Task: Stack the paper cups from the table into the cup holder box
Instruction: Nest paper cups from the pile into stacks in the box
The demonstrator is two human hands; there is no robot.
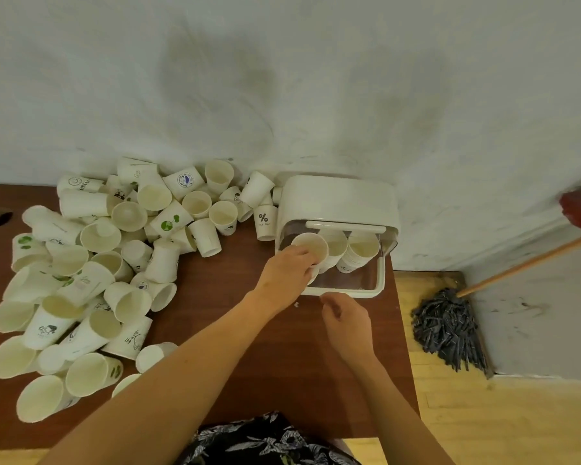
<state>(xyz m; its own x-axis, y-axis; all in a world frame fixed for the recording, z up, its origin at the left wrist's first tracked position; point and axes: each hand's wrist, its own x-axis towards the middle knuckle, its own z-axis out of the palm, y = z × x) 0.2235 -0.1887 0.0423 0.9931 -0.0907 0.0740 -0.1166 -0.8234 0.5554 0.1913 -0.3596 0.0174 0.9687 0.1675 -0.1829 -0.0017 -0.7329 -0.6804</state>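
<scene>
Your left hand (291,268) grips a paper cup (311,246) by its side, mouth tilted toward you, right at the open front of the cup holder box (339,199), above the left-most slot; just beyond your fingers two stacks (361,250) already stand inside. Your right hand (344,317) hangs loosely curled over the tabletop (249,330) just short of the box's front lip, holding nothing. The risk is the angle: if you let go while the cup is tilted, it may wedge across the slot or lean onto the neighbouring stack instead of nesting. A hard push could also slide the box, which sits close to the tabletop's far right corner, since your right hand is not bracing it. To the left of your left hand lies the loose pile of cups (91,263); a sweeping forearm could roll some off. Readable print: "%" above what looks like "ICE DAY" on one cup (265,223), and "HELL…" under a smiley on another (78,184); other markings are too small to read.
</scene>
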